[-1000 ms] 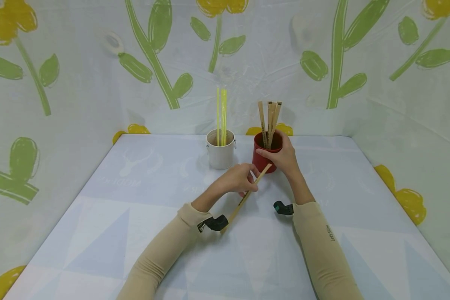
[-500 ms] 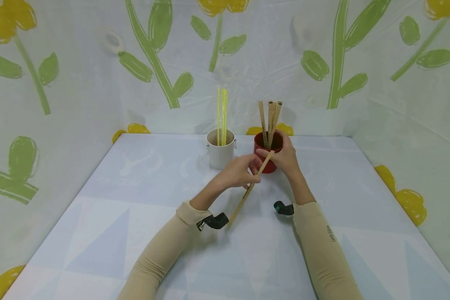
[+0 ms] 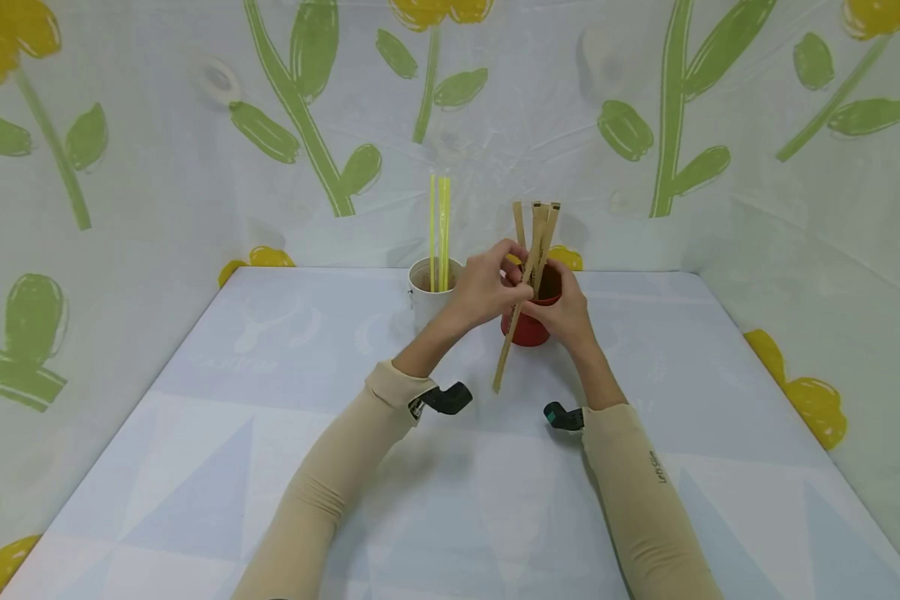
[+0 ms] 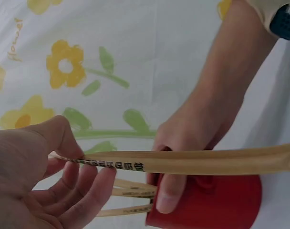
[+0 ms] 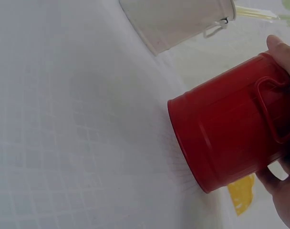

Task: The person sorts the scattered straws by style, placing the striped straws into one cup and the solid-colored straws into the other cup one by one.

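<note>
My left hand (image 3: 487, 285) pinches a long, slim pair of paper-wrapped chopsticks (image 3: 506, 354), brown with black print. They slant in front of the red bucket's rim, their lower end hanging outside it. In the left wrist view, thumb and fingers hold the printed part of this wrapper (image 4: 216, 161). My right hand (image 3: 567, 310) grips the red metal bucket (image 3: 527, 332) around its rim; the right wrist view shows its wall (image 5: 226, 129) and wire handle. Several similar wrapped chopsticks (image 3: 553, 218) stand in that bucket, partly hidden by the left hand.
Left of the red bucket stands a white metal bucket (image 3: 426, 307) holding several thin yellow sticks (image 3: 444, 225), partly covered by my left hand. Both are near the back of the pale patterned table (image 3: 195, 433). A flower-printed sheet (image 3: 540, 125) rises behind.
My left hand has moved up and forward with the wrapped chopsticks, which are now steeper and nearer the red bucket's mouth. My right hand keeps its grip on the bucket.
</note>
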A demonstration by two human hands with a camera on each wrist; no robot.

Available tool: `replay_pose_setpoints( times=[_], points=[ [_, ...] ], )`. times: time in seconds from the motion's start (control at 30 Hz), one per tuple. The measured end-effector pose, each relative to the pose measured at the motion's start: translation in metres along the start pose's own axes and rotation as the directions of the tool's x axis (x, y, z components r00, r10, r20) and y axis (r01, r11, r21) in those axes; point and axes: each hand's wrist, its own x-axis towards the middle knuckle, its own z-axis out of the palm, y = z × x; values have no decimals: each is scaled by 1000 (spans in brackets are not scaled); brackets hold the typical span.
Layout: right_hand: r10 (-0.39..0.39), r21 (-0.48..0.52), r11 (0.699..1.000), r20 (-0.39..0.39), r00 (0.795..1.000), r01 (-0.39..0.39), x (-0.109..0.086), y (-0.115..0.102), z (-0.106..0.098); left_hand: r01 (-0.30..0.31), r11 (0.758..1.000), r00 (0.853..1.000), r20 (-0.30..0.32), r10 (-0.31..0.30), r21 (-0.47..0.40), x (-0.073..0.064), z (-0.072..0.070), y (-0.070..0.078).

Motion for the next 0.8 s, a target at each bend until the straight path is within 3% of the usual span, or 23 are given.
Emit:
replay_pose_setpoints(
  times=[0.2, 0.47, 0.6, 0.8],
  points=[
    [35, 15, 999, 12, 999, -35, 0, -3, 0, -37, 999, 989, -141, 37, 5, 19, -13, 12],
    [73, 4, 997, 2, 997, -73, 0, -2, 1, -140, 990, 950, -282, 132, -10, 39, -21, 21],
    [86, 7, 996, 3, 996, -86, 1, -1, 2, -173, 985, 926, -343, 160, -6, 45, -22, 24],
    [107, 18, 994, 10, 994, -107, 1, -4, 2, -257, 966, 872, -429, 234, 5, 53, -21, 23]
  ],
)
